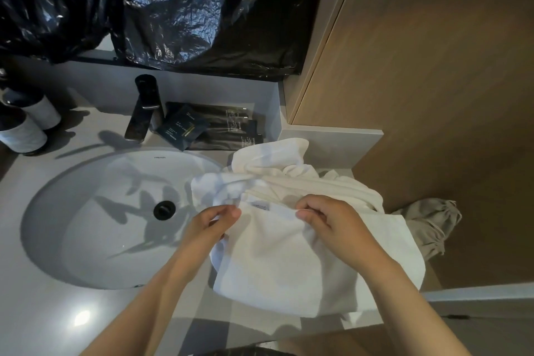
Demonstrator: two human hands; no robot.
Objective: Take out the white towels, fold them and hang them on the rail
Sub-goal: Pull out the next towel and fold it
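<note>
A white towel (pixel 277 263) lies spread on the grey counter (pixel 43 312) to the right of the sink, with a small label near its far edge. My left hand (pixel 211 225) pinches that far edge at the towel's left corner. My right hand (pixel 332 225) pinches the same edge further right. Behind them a second white towel (pixel 277 165) lies bunched in a heap, partly over the sink's rim. No rail is in view.
A round white sink (pixel 86 225) with a black drain (pixel 164 210) takes up the left. A black tap (pixel 143 108), dark sachets (pixel 213 127) and two bottles (pixel 26 124) stand behind it. Black plastic sheeting (pixel 159 9) hangs above. A beige cloth (pixel 430 225) lies right, below the counter.
</note>
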